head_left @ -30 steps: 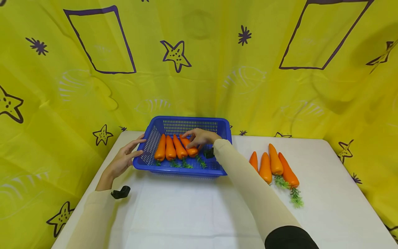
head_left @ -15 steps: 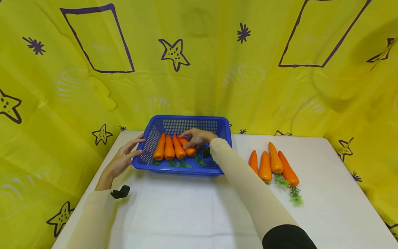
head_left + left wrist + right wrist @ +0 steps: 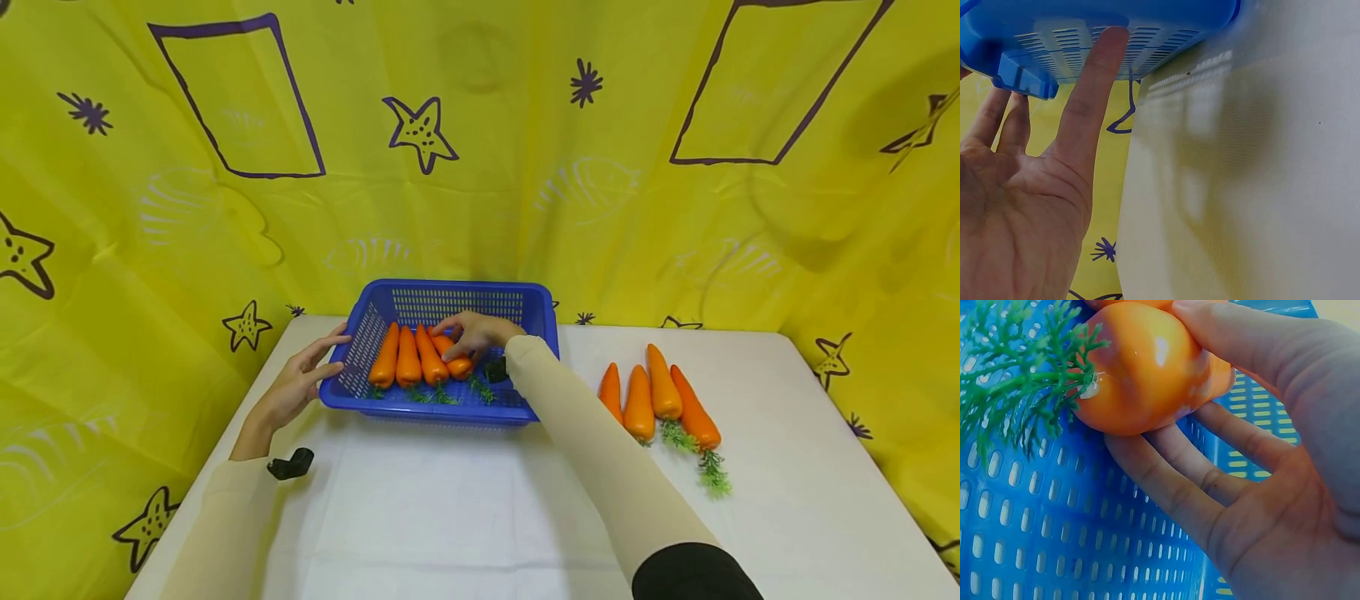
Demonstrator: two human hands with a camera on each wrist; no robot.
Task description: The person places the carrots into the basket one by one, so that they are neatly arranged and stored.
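Note:
A blue plastic basket stands at the back middle of the white table. Inside it lie three carrots side by side, plus a fourth carrot to their right. My right hand reaches into the basket and grips that fourth carrot between thumb and fingers, its green top toward the camera. My left hand is flat, fingers straight, touching the basket's left wall; one fingertip rests on the slotted side.
Several more carrots with green tops lie on the table right of the basket. A small black object sits near my left wrist. Yellow patterned cloth walls the back and both sides.
The right hand and its carrot have shifted slightly left, closer to the other three carrots. The left hand has stayed on the basket's side.

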